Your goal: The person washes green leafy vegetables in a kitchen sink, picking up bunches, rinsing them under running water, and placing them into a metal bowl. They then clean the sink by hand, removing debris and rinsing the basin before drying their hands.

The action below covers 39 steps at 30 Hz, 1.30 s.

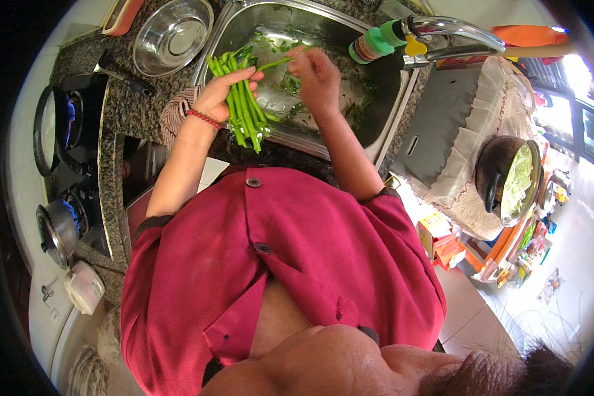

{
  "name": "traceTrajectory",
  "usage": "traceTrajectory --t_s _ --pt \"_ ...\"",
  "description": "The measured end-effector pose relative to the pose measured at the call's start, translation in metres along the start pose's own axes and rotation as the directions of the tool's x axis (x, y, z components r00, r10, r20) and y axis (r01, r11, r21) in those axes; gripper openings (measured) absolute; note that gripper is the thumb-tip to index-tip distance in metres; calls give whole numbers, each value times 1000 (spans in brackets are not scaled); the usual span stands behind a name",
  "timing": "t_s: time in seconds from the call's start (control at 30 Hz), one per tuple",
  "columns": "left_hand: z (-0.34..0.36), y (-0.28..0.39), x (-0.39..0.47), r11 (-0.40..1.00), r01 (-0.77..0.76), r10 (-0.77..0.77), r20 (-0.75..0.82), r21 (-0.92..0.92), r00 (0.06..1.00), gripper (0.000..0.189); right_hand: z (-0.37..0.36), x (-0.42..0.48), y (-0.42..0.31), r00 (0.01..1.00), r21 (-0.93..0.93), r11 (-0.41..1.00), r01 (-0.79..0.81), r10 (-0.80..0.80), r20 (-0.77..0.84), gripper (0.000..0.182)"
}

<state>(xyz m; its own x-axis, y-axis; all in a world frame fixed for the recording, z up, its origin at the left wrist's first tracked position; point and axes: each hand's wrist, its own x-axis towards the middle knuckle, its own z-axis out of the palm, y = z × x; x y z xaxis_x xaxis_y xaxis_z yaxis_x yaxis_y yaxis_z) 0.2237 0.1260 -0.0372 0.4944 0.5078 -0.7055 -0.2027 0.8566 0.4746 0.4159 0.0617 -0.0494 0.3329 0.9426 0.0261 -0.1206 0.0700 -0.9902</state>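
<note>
My left hand [222, 96], with a red bead bracelet at the wrist, grips a bunch of green leafy-vegetable stems [242, 106] above the near left rim of a stainless steel sink [297, 141]. Cut stem ends point towards my body. Beyond the fingers, leaves show at the far end of the bunch. My right hand [317, 74], slightly blurred, is over the basin with its fingers closed on a single green stem [275, 63] that reaches across from the bunch. Loose leaves and sprigs [289, 84] lie scattered in the basin.
A metal bowl [173, 37] and a striped cloth [175, 116] are left of the sink. Further left, a frying pan [47, 131] and a lidded pot [59, 232] sit over lit burners. A chrome faucet [455, 29] and green-capped bottle [371, 45] stand right; beyond is a pot of shredded vegetable [485, 173].
</note>
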Motion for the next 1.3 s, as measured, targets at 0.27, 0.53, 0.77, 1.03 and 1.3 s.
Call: traceTrajectory --t_s 0.27,0.53,0.77,1.03,1.3 --pt "-4 11 -18 955 -251 251 22 160 968 17 -78 -6 165 635 -865 -19 501 687 353 18" --pt "17 2 -9 769 -522 476 215 369 853 18 -79 4 67 917 -880 380 286 157 366 22" --pt "47 -12 10 738 -470 386 268 484 883 21 -19 -5 9 983 -202 967 154 -129 133 17" --pt "53 -6 29 693 -322 196 262 645 945 16 -53 -7 -4 988 -566 822 65 -133 -80 14" --pt "106 -16 89 856 -259 144 275 448 951 25 -136 43 -31 740 -933 357 -35 -619 -264 33"
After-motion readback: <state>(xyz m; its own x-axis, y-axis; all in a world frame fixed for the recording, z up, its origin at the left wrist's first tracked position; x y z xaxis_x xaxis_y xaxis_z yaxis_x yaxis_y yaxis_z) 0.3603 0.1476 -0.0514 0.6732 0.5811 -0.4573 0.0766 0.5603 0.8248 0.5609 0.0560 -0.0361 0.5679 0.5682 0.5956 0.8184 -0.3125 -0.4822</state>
